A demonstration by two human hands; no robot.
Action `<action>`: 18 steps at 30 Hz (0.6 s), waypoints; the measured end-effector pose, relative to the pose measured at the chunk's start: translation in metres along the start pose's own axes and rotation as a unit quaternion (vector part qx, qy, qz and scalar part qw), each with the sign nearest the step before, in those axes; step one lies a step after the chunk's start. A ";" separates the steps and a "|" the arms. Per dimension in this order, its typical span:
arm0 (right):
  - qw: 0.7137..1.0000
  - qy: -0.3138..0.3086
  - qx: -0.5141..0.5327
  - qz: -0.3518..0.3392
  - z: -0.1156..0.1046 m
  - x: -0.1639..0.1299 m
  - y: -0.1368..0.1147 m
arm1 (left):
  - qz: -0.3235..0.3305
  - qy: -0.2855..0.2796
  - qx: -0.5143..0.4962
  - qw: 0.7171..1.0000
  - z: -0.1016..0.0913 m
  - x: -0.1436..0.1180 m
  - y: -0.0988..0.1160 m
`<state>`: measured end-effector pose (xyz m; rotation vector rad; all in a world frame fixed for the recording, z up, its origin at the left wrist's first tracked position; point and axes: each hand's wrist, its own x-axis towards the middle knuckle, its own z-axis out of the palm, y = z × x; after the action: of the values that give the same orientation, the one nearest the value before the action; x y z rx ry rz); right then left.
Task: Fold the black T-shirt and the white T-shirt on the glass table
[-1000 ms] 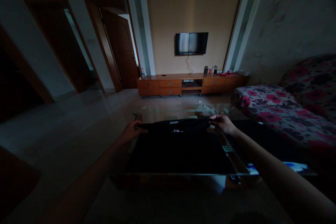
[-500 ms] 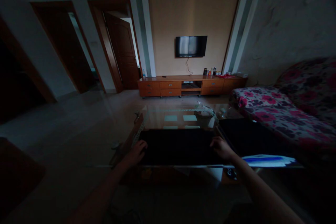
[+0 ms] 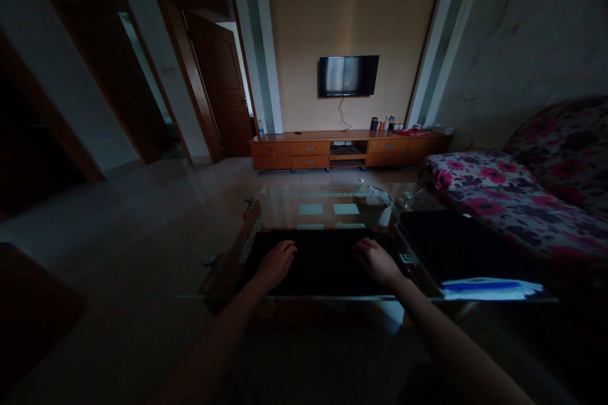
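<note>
1. Black cloth (image 3: 325,269) lies flat on the glass table (image 3: 280,215), at the near edge.
2. Left hand (image 3: 278,264) and right hand (image 3: 379,262) rest on it, fingers loosely bent, grip released.
3. Dark pile (image 3: 465,250), right of the cloth, bears a white mark (image 3: 467,216), too small to read.

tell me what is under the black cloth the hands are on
The glass table is under the black cloth and shows beyond its far edge. The glass directly beneath, and anything between the two, is covered and cannot be seen.
</note>
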<state>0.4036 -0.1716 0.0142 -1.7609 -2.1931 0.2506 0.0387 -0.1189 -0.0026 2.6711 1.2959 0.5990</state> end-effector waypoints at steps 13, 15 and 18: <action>0.996 -0.029 -0.079 0.017 0.046 -0.004 0.004 | -0.062 -0.101 0.088 0.989 0.024 0.002 -0.004; 0.995 -0.011 -0.089 0.042 0.042 0.009 -0.011 | -0.075 -0.073 0.102 0.989 0.026 0.013 0.004; 0.994 0.035 -0.082 0.067 0.041 0.038 -0.040 | -0.074 -0.020 0.110 0.991 0.030 0.034 0.020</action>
<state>0.3456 -0.1416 -0.0064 -1.9768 -2.1011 0.0373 0.0848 -0.1030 -0.0146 2.7044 1.6187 0.4033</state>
